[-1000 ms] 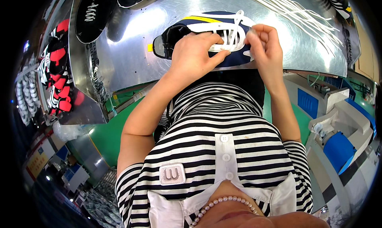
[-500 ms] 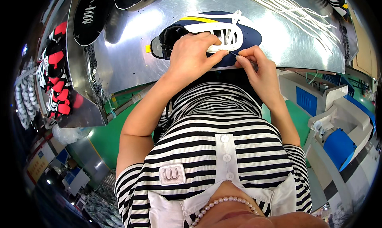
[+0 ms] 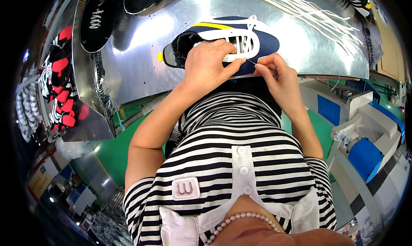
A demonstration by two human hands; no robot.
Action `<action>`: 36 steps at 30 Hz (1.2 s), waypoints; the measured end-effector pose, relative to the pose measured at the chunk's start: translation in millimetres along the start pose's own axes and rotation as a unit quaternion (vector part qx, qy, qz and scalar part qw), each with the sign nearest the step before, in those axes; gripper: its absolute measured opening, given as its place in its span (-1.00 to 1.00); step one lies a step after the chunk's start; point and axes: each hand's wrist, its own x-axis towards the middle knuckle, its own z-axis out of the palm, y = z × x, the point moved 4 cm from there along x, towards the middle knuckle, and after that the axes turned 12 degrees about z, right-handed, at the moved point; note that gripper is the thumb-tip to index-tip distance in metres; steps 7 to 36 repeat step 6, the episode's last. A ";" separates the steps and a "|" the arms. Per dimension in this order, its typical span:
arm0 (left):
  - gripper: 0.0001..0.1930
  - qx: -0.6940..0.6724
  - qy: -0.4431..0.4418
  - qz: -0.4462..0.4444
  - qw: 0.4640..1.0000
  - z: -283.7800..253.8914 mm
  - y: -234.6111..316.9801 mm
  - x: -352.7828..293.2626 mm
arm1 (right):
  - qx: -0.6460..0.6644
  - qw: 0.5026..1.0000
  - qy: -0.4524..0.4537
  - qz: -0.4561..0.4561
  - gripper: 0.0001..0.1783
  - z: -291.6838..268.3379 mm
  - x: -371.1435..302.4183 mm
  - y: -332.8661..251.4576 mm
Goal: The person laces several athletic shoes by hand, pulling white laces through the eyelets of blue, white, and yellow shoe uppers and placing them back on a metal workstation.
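Note:
A navy sneaker (image 3: 269,41) with a yellow stripe and white trim lies on the metal table, its toe to the right and its heel tab to the left. White shoelace (image 3: 246,43) crosses its throat, with a loop standing up at the far side. My left hand (image 3: 207,62) is closed on the near side of the shoe, fingers curled into the opening and thumb by the eyelet edge. Between thumb and fingertips, my right hand (image 3: 281,76) pinches a thin, dark, needle-like tool (image 3: 251,62). The tool's tip meets the eyelet edge beside my left thumb.
Loose white laces (image 3: 307,16) spread over the far right of the metal table (image 3: 141,70). Black shoes (image 3: 101,21) stand at the far left. Red, black and white shoe pieces (image 3: 62,83) hang beyond the left edge. A grey and blue machine (image 3: 365,156) is at my right.
The sneaker and both hands sit slightly lower in the picture. My right hand has shifted a little toward me, and more of the thin tool shows. Both grips stay the same.

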 end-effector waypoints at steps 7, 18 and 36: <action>-0.75 -0.010 0.009 0.039 0.999 -1.3 4.4 0.1 | 0.004 1.000 0.005 -0.009 -0.86 1.4 10.3 -1.2; -0.75 -0.010 0.009 0.039 0.999 -1.3 4.4 0.1 | 0.004 1.000 0.005 -0.009 -0.86 1.4 10.3 -1.2; -0.75 -0.010 0.009 0.039 0.999 -1.3 4.4 0.1 | 0.004 1.000 0.005 -0.009 -0.86 1.4 10.3 -1.2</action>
